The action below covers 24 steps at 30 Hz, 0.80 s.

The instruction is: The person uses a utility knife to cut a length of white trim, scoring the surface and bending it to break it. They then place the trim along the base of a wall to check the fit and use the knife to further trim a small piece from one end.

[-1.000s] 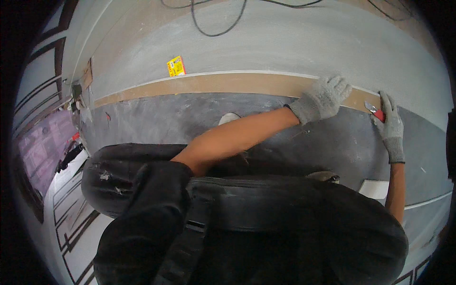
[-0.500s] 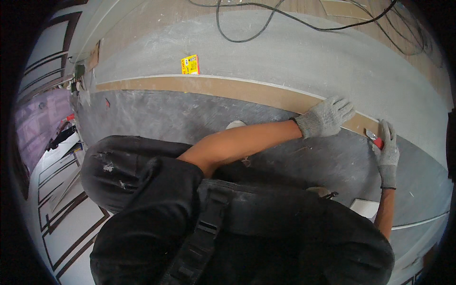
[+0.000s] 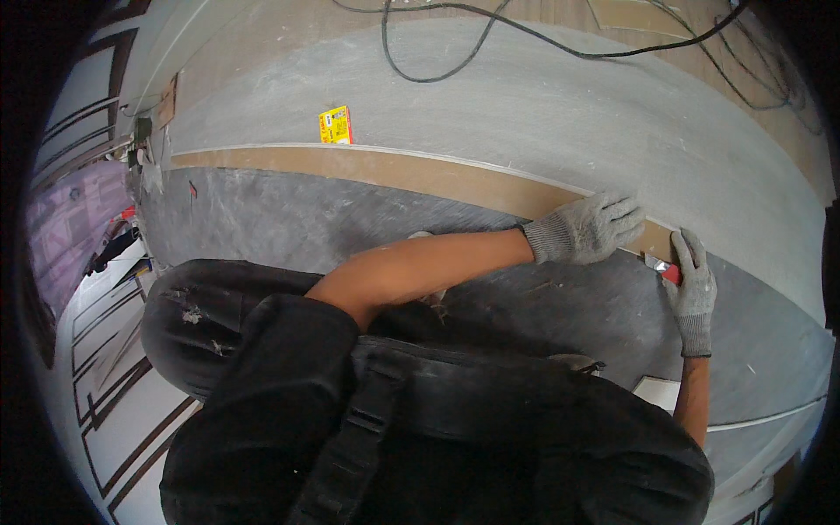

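Note:
My gloved left hand (image 3: 591,227) lies over a long, narrow tan board (image 3: 394,179) with a pale edge strip, its fingers together and reaching across the board's far edge. At the board's right end, my gloved right hand (image 3: 689,289) grips a red utility knife (image 3: 670,273), the metal head pointing left against the board. A yellow packet with a red edge (image 3: 334,124) lies on the pale surface just beyond the board.
Dark cables (image 3: 542,39) loop along the far edge. A white piece (image 3: 652,389) lies beside my right forearm. My dark-clad knees (image 3: 192,324) rest low in view. At the left are white panels with brown lines (image 3: 105,350), pink sheeting (image 3: 70,219) and clutter.
Over the last second both my hands have shifted lower in the picture, staying on the board, with the knife held in my right. The view has also shifted, showing more of the cables.

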Each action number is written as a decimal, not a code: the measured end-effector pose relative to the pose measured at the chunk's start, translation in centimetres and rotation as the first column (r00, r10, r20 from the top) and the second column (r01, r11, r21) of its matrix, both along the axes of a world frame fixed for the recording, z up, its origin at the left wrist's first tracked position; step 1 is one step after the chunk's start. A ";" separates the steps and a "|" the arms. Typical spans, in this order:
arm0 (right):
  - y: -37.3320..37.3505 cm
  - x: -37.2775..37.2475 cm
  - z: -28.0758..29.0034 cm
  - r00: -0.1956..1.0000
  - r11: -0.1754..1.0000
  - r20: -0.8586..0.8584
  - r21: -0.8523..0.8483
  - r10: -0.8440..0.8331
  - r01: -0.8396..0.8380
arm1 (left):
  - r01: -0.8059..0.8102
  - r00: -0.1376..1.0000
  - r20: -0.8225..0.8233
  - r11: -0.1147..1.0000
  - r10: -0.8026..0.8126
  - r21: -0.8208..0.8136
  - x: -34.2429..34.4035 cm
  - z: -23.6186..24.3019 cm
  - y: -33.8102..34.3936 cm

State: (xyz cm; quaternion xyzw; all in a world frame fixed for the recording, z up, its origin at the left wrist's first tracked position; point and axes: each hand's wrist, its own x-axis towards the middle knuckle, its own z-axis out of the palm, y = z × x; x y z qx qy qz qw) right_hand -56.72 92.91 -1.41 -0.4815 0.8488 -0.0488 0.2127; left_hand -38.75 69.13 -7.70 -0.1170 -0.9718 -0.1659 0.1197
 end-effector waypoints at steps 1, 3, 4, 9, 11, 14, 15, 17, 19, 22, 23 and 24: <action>-0.1 0.0 0.0 1.000 1.000 0.008 0.007 -0.001 0.001 | 0.004 1.000 0.014 1.000 -0.004 -0.008 0.1 0.0 -0.1; -0.1 -0.2 -0.2 1.000 1.000 0.025 0.022 -0.005 0.004 | 0.016 0.999 0.041 1.000 -0.016 -0.015 0.1 0.2 -0.4; 0.2 -0.2 -0.6 1.000 1.000 0.002 0.020 0.011 -0.011 | 0.024 0.998 0.055 1.000 -0.024 -0.015 0.0 0.5 -0.4; -0.2 -0.7 -0.9 0.998 0.998 0.012 -0.029 0.055 -0.054 | 0.017 0.998 0.063 1.000 -0.016 -0.011 0.0 0.3 -0.5; 0.1 -1.1 -1.6 0.996 0.995 -0.006 -0.055 0.084 -0.084 | 0.012 0.998 0.063 1.000 -0.012 0.005 0.0 0.2 -0.5; 0.4 -1.5 -2.1 0.994 0.994 -0.008 -0.033 0.107 -0.107 | 0.052 0.994 0.096 0.997 -0.046 -0.062 -0.2 0.2 -0.8; 0.5 -1.6 -2.1 0.994 0.994 -0.004 -0.016 0.112 -0.112 | 0.053 0.994 0.094 0.997 -0.047 -0.062 -0.3 0.1 -0.7; 0.2 -1.5 -2.4 0.991 0.990 -0.025 -0.047 0.133 -0.134 | 0.051 0.995 0.093 0.996 -0.044 -0.073 -0.1 -0.3 -0.7; 0.5 -1.6 -2.7 0.990 0.988 -0.021 -0.065 0.137 -0.138 | 0.071 0.993 0.098 0.995 -0.064 -0.067 -0.2 -0.3 -0.9; 1.1 -1.9 -3.2 0.992 0.992 0.042 -0.058 0.115 -0.112 | 0.068 0.995 0.085 0.994 -0.061 -0.089 -0.2 -0.3 -1.0; 1.4 -1.7 -3.3 0.993 0.995 0.068 -0.039 0.094 -0.091 | 0.063 0.996 0.076 0.993 -0.055 -0.101 -0.3 -0.2 -0.9; 1.2 -1.6 -3.0 0.993 0.997 0.092 -0.021 0.072 -0.070 | 0.069 0.994 0.090 0.994 -0.061 -0.083 -0.2 -0.3 -0.9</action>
